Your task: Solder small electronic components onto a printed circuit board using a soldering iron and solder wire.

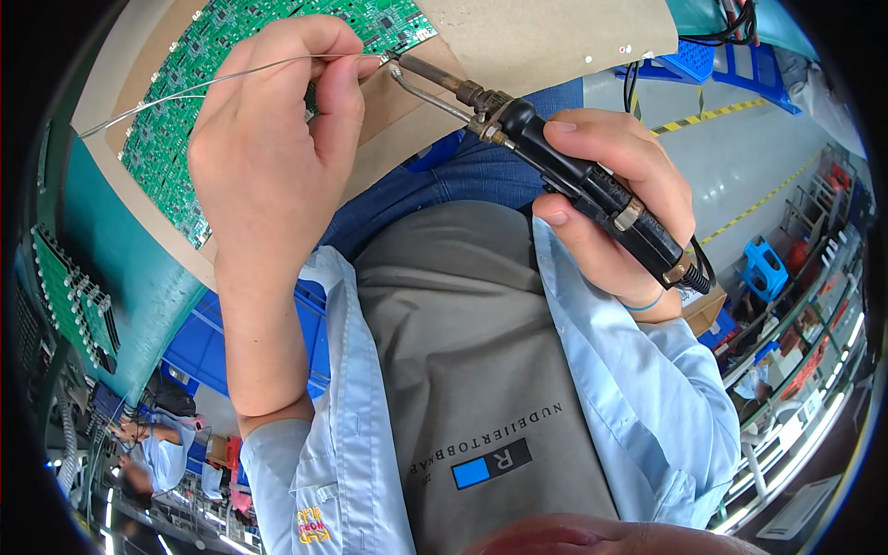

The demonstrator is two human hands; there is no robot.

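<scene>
My right hand (pixel 620 190) is wrapped round the black handle of a soldering iron (pixel 546 148), which has a thin metal feed tube beside its barrel. The iron's tip points up and left, close to the edge of a green circuit board panel (pixel 162 153) crowded with small parts. My left hand (pixel 277 139) is closed in a pinch by that tip, with a thin silvery solder wire (pixel 222 76) running across its fingers to the tip. This hand covers the middle of the panel. The exact contact at the tip is too small to make out.
Under the panel lies a tan sheet (pixel 555 32) on a teal table surface (pixel 102 231). More green boards (pixel 69 296) stand at the left edge. A blue stool (pixel 763 268) and striped floor tape (pixel 712 113) are at right. Another person (pixel 157 453) is at lower left.
</scene>
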